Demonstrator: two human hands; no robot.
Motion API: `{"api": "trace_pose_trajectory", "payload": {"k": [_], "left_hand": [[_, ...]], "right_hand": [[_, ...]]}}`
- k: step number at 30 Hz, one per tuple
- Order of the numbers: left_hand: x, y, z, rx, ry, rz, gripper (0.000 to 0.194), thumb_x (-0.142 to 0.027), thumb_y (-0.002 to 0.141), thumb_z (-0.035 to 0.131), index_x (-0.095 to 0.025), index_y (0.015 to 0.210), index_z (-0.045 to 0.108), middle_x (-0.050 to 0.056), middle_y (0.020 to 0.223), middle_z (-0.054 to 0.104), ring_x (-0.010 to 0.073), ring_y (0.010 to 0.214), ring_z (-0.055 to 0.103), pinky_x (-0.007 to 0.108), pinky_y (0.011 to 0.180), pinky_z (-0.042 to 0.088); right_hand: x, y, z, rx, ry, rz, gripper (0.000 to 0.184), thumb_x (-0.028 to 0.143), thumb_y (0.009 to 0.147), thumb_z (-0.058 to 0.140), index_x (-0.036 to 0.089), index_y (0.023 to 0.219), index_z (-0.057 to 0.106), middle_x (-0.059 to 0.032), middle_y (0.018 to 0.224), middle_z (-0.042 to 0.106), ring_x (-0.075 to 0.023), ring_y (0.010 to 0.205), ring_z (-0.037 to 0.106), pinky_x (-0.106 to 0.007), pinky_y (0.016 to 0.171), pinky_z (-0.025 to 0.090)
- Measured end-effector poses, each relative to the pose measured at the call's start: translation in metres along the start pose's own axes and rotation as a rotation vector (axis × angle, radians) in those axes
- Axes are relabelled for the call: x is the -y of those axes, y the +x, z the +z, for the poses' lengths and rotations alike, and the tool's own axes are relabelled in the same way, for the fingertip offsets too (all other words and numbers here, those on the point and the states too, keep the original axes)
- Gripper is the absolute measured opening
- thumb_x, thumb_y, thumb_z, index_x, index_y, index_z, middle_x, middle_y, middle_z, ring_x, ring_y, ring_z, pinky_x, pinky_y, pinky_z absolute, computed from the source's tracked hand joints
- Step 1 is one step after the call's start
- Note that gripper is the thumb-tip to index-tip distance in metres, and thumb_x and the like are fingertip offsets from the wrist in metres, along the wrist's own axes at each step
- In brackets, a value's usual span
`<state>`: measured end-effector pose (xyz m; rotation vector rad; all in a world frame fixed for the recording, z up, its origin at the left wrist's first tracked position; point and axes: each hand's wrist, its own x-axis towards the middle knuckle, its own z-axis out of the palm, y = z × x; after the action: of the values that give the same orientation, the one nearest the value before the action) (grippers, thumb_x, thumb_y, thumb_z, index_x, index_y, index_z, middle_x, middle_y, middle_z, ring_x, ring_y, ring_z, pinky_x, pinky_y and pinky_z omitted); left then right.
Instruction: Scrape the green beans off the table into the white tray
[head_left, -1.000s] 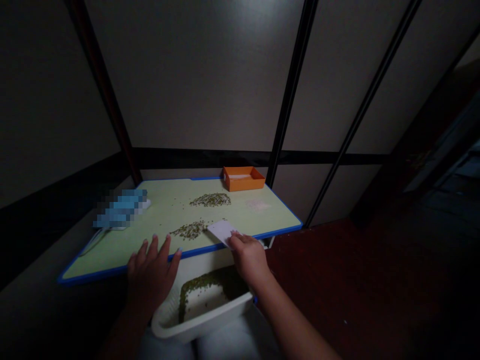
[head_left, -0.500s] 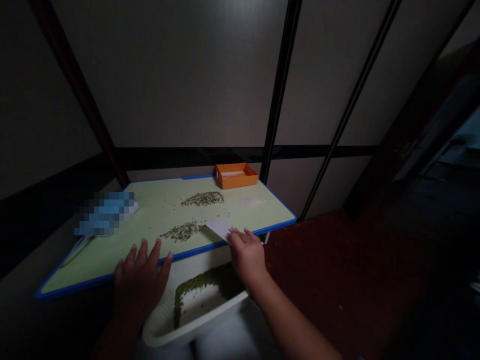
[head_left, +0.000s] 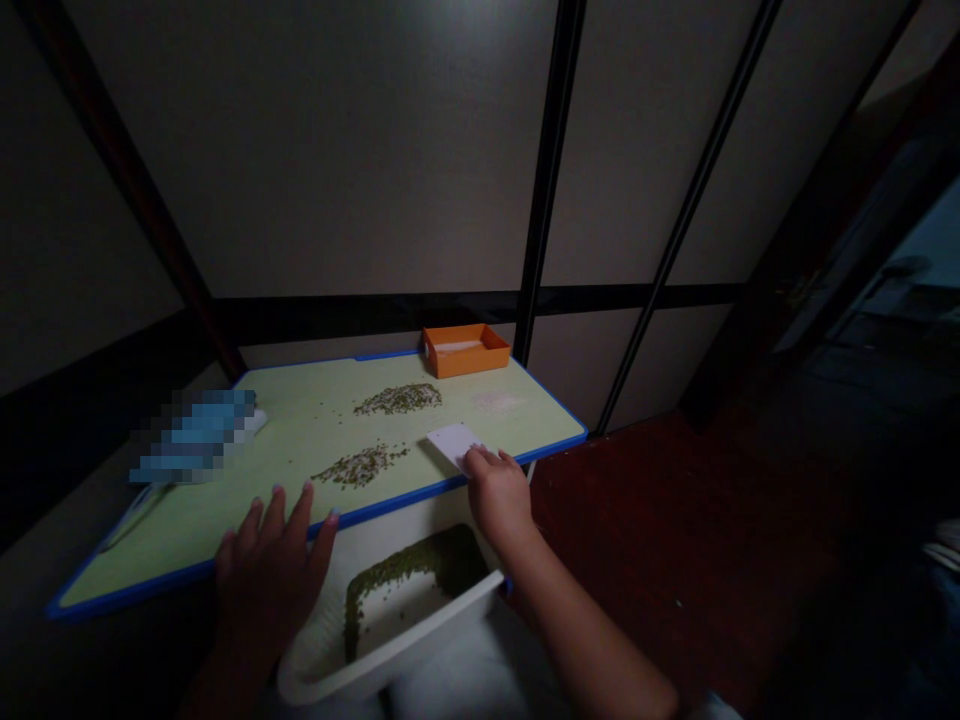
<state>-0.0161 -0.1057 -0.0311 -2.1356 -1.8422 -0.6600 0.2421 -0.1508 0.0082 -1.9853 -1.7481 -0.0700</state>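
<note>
My right hand (head_left: 501, 492) grips a small white card (head_left: 453, 442) between thumb and fingers, over the front part of the pale green table (head_left: 247, 440) with a blue edge. Left of the card lies a loose pile of small green beans (head_left: 361, 466), apart from it. A second bean pile (head_left: 401, 399) sits farther back. My left hand (head_left: 270, 550) rests at the table's front edge with its fingers spread, holding nothing. Below that edge, between my forearms, stands a white plastic tub (head_left: 405, 640) with more green beans banked along its inner sides.
An orange open box (head_left: 466, 352) stands at the table's back right, with pale material inside. In front of it is a faint pinkish patch (head_left: 496, 401). A blurred-out blue object (head_left: 202, 430) with a white cable lies at the left. Panelled wall rises behind.
The card has drawn away from the near bean pile, leaving a gap to its right. My view has turned slightly right, so the table appears farther left. My left hand stays spread at the edge.
</note>
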Motion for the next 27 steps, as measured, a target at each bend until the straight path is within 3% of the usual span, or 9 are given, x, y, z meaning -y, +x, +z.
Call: {"api": "trace_pose_trajectory", "payload": {"k": [17,27], "left_hand": [[0.004,-0.001,0.001,-0.002,0.0,0.035,0.07,-0.048,0.098,0.018,-0.006,0.142,0.053,0.029,0.152,0.048,0.0461,0.145,0.04,0.065,0.116,0.033],[0.008,0.001,0.005,0.022,-0.024,0.003,0.063,-0.045,0.097,0.027,-0.01,0.143,0.053,0.026,0.154,0.047,0.043,0.146,0.04,0.065,0.117,0.032]], "right_hand": [[-0.038,0.007,-0.009,0.009,-0.045,-0.044,0.033,0.007,0.09,0.052,0.022,0.112,0.072,-0.0106,0.138,0.068,-0.0215,0.129,0.065,-0.039,0.116,0.042],[-0.038,0.008,-0.005,0.007,-0.025,-0.108,0.033,0.007,0.089,0.05,0.022,0.108,0.073,-0.0096,0.136,0.069,-0.0203,0.127,0.066,-0.038,0.116,0.041]]}}
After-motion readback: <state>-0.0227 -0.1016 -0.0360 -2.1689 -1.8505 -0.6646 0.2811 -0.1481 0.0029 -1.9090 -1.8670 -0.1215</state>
